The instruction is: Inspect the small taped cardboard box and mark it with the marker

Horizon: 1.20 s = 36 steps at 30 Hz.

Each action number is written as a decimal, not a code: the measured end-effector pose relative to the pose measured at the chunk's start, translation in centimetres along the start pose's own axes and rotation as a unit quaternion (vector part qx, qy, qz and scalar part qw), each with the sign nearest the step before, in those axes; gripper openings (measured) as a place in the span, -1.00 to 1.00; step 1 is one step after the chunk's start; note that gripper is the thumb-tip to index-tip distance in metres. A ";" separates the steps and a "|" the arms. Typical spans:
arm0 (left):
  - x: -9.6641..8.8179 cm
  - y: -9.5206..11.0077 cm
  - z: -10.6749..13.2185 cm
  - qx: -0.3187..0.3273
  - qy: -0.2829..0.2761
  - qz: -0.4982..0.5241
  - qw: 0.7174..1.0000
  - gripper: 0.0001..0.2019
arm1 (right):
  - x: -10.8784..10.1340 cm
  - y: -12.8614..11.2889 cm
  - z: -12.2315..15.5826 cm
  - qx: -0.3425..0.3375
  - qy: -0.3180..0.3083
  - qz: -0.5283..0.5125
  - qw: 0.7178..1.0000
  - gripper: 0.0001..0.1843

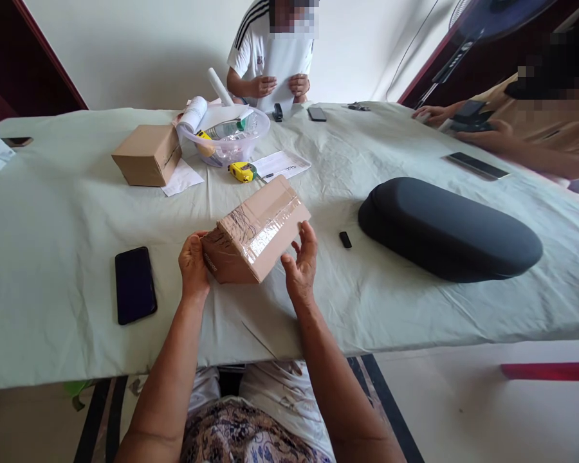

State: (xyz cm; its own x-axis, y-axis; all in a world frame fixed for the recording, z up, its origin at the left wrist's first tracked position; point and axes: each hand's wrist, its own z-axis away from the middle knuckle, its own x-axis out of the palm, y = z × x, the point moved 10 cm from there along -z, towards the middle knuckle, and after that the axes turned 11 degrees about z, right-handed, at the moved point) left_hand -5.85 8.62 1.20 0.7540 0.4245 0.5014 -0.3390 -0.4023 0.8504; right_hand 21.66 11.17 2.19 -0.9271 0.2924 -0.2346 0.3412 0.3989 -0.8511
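A taped cardboard box [265, 225] is tilted above the cloth-covered table in front of me, with clear tape along its top and dark scribbles near one end. My left hand [193, 265] grips its left end, the fingers partly hidden behind the cardboard. At the box's right side, my right hand [302, 262] has its fingers apart and curved; whether a fingertip touches the box I cannot tell. A small black object [345, 240] lies to the right of that hand. Left of my left hand rests a black smartphone [136, 285].
A second cardboard box [148, 154] stands beside a plastic basin [260, 136] of odds and ends. A yellow tape measure [242, 171] lies near papers. A large dark case [448, 228] occupies the right side. Across the table, a person [251, 58] holds paper; another person [554, 128] sits right.
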 end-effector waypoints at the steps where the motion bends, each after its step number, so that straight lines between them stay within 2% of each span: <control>1: 0.0 0.1 0.0 -0.001 -0.003 -0.005 1.000 -0.48 | -0.2 0.3 -0.1 0.008 0.006 -0.005 1.000 -0.17; 9: 0.2 -0.5 -0.3 -0.051 -0.027 0.010 0.998 -0.43 | -2.3 1.0 -1.3 0.051 0.082 -0.089 0.991 -0.38; 13: -0.4 -0.8 -0.4 -0.079 0.003 0.018 0.997 -0.39 | -3.0 2.1 -1.3 0.105 0.122 -0.131 0.978 -0.52; 17: -0.9 -1.1 -0.1 -0.118 0.026 0.004 0.993 -0.30 | -2.2 4.0 -1.2 0.183 0.107 -0.210 0.954 -0.49; 21: -1.1 -1.5 0.2 -0.156 0.047 -0.017 0.986 -0.27 | -1.8 4.5 -1.2 0.205 0.098 -0.234 0.945 -0.48; 26: -2.1 -2.7 0.7 -0.211 0.108 -0.001 0.972 -0.46 | -0.9 4.6 -1.0 0.222 0.054 -0.198 0.953 -0.51; 29: -2.0 -3.2 0.8 -0.232 0.107 0.020 0.966 -0.57 | -0.5 4.7 -0.8 0.221 0.034 -0.175 0.959 -0.53; 33: -1.9 -3.8 1.3 -0.270 0.126 0.061 0.953 -0.70 | 0.7 5.0 -0.4 0.243 -0.004 -0.202 0.949 -0.51; 36: -1.5 -3.8 1.4 -0.281 0.124 0.094 0.947 -0.71 | 1.1 4.9 -0.3 0.241 -0.009 -0.212 0.947 -0.52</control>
State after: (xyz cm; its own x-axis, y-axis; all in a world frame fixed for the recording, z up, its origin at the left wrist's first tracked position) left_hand -4.89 8.42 -2.99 0.5189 0.5938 0.6150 -0.7524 -0.0243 0.6583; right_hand 22.35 13.70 -2.17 -0.9688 0.1780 0.1725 -0.1694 0.0325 -0.9850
